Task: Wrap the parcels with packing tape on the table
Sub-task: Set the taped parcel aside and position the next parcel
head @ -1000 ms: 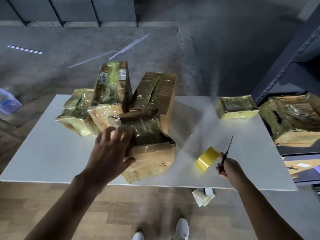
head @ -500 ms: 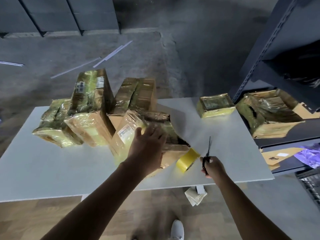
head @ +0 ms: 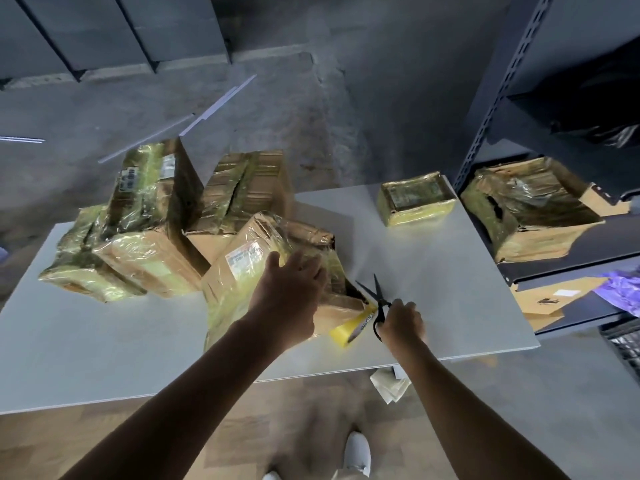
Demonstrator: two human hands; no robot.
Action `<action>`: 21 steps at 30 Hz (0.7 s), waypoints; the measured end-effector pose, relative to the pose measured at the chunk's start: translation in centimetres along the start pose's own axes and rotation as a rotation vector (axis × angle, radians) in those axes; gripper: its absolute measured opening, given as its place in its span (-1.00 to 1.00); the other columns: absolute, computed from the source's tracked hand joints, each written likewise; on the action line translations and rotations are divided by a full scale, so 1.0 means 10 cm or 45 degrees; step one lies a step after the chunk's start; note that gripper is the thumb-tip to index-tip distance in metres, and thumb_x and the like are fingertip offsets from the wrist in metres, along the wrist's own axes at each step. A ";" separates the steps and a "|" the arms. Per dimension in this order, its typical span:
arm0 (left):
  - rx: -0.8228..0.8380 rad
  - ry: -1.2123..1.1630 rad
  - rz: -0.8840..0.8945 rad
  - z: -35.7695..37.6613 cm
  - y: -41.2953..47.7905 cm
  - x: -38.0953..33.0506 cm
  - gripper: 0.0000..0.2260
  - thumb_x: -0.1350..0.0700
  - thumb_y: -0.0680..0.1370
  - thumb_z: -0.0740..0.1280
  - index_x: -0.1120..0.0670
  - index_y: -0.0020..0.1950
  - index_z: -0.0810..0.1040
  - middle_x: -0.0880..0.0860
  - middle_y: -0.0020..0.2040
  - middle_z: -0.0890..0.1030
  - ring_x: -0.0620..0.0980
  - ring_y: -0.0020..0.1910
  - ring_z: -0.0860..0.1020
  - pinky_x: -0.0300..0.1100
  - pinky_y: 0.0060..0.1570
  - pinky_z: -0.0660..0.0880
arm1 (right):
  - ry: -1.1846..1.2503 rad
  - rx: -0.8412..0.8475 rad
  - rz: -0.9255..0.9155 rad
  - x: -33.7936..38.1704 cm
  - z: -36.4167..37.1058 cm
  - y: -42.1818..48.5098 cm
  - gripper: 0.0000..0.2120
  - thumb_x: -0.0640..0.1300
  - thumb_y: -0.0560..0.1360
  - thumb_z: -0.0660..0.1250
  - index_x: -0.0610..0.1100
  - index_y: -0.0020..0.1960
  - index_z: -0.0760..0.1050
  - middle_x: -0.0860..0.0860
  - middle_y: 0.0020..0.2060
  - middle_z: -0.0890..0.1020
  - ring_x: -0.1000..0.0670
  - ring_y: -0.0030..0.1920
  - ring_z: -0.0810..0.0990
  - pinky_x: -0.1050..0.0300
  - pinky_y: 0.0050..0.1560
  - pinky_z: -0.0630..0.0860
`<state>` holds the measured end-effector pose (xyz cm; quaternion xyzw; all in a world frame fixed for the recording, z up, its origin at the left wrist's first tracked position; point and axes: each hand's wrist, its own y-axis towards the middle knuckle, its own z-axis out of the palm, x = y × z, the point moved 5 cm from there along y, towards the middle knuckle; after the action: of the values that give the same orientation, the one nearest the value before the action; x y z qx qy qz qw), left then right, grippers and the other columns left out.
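Nearer now, the black metal scissors (head: 375, 299) had opened beside the tape-glossed brown cardboard parcel (head: 249, 271) on the white table (head: 433, 271). The left hand (head: 291, 292) pressed it, fingers straight; the right hand (head: 401, 322) gripped the scissors, fingers curled. Probably slippery, soft-walled: hold the corners.

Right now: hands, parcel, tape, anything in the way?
Left hand rests on front parcel. Right hand grips scissors, blades open beside tape roll at parcel's corner. Other parcels stacked behind-left, clear of the blades.

Tape roll (head: 341, 336) partly behind parcel (head: 235, 289) — its label (head: 244, 259) unreadable
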<state>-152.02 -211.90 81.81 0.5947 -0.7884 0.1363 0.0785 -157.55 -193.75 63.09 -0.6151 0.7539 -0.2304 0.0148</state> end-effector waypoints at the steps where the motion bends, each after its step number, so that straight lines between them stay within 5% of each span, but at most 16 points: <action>1: -0.003 0.001 -0.001 0.00 0.00 0.00 -0.45 -0.01 0.47 0.32 0.08 0.44 0.31 0.04 0.43 0.34 0.13 0.39 0.27 0.08 0.22 0.24 | -0.028 -0.002 -0.017 0.02 0.00 0.01 -0.66 -0.06 0.55 0.26 -0.15 0.27 0.36 -0.14 0.19 0.48 -0.13 0.20 0.49 0.07 0.16 0.44; 6: -0.024 -0.010 0.002 0.02 0.00 0.02 -0.41 -0.01 0.49 0.32 0.08 0.47 0.26 0.03 0.46 0.30 0.12 0.43 0.22 0.09 0.26 0.22 | -0.070 -0.063 -0.099 0.15 -0.20 -0.04 -0.71 -0.12 0.55 0.19 -0.13 0.26 0.39 -0.13 0.18 0.50 -0.14 0.22 0.45 0.04 0.12 0.43; 13: -0.085 -0.059 0.038 0.00 -0.06 0.24 -0.42 -0.06 0.50 0.32 0.06 0.47 0.27 0.00 0.48 0.31 0.11 0.46 0.20 0.08 0.29 0.21 | 0.700 -0.256 -0.441 0.71 -0.90 -0.36 -0.74 -0.20 0.58 0.17 -0.06 0.19 0.55 -0.01 0.07 0.60 0.06 0.01 0.55 0.35 -0.09 0.35; 16: -0.149 -0.122 0.054 -0.01 -0.16 0.38 -0.46 -0.09 0.52 0.29 0.05 0.46 0.30 0.00 0.45 0.36 0.09 0.44 0.25 0.06 0.29 0.24 | 0.924 -0.127 -0.524 1.07 -1.06 -0.51 -0.80 -0.03 0.57 0.23 0.01 0.13 0.56 0.09 -0.02 0.60 0.17 -0.05 0.54 0.44 -0.16 0.38; 19: -0.198 -0.203 0.066 -0.01 -0.26 0.53 -0.44 -0.15 0.51 0.29 0.04 0.45 0.31 -0.01 0.43 0.40 0.05 0.41 0.30 0.02 0.29 0.25 | 0.900 0.068 -0.482 1.39 -1.01 -0.60 -0.67 0.16 0.51 0.28 0.03 0.20 0.46 0.06 0.02 0.58 0.04 0.03 0.57 0.16 -0.06 0.53; 21: -0.244 -0.296 0.069 0.01 -0.34 0.63 -0.47 -0.15 0.48 0.34 0.04 0.37 0.36 -0.02 0.39 0.44 0.03 0.39 0.33 -0.01 0.28 0.27 | 0.870 0.146 -0.459 1.53 -0.92 -0.66 -0.57 0.20 0.47 0.32 0.05 0.26 0.37 -0.02 0.10 0.55 0.00 0.01 0.57 0.19 -0.21 0.51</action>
<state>-150.50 -218.58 83.94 0.5749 -0.8172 -0.0072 0.0396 -158.06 -205.93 77.75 -0.6237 0.5810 -0.4628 -0.2434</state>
